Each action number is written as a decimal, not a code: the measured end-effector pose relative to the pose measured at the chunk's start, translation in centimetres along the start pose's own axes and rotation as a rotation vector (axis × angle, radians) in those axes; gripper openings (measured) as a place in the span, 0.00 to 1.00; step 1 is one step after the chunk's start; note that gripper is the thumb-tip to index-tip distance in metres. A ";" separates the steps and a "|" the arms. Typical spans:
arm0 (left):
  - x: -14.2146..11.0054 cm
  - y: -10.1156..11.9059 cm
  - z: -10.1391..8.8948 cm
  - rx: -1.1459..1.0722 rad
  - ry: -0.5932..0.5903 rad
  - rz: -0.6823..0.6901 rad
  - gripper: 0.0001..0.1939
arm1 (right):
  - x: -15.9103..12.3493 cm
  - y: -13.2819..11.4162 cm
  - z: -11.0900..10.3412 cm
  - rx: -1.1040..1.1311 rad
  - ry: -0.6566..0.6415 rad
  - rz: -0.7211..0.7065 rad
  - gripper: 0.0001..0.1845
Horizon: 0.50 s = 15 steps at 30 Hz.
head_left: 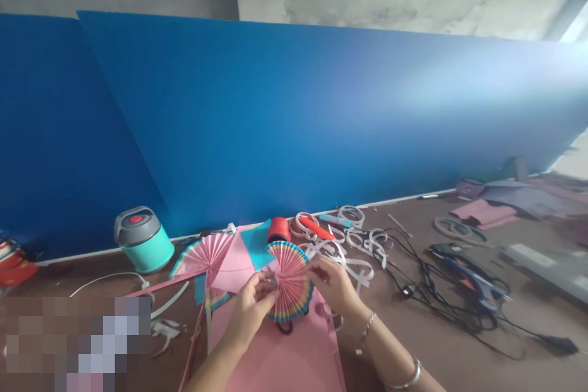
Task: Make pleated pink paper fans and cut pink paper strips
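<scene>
Between my hands is a pleated paper fan [290, 285], pink with a blue and yellow striped rim, spread most of the way round. My left hand [253, 306] pinches it near its centre on the left. At the fan's right edge, the fingers of my right hand [331, 282] are closed on the pleats. Below the fan lies a large pink sheet [271, 361]. A second pleated fan [202, 255] rests to the left, beside a folded pink paper piece [233, 263] and blue paper [255, 242].
A turquoise flask [146, 244] with a grey lid stands at left. Behind the fan are a red roll [278, 229], white paper strips [362, 266], and a blue marker [335, 220]. A glue gun [475, 285] lies among black cables [425, 272] at right. A blue partition [294, 128] borders the table.
</scene>
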<state>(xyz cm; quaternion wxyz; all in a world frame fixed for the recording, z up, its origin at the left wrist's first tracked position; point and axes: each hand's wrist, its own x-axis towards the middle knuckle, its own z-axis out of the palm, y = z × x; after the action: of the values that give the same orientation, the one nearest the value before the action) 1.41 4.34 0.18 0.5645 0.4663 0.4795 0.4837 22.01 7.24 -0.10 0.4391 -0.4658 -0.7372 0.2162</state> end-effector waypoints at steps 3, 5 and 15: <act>0.2 -0.5 -0.5 0.117 -0.003 0.092 0.20 | 0.0 0.1 0.0 0.010 -0.032 0.020 0.07; 0.0 -0.6 -0.7 0.184 0.029 0.184 0.26 | 0.0 0.0 0.1 0.022 -0.061 0.022 0.07; -0.6 -0.7 -1.0 0.280 -0.044 0.325 0.34 | 0.0 -0.4 0.0 0.041 -0.083 0.027 0.08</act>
<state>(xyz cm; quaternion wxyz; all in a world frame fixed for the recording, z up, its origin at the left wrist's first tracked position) 0.40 3.75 -0.57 0.4188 0.6221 0.4481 0.4867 21.82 7.07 0.20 0.4147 -0.4572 -0.7438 0.2564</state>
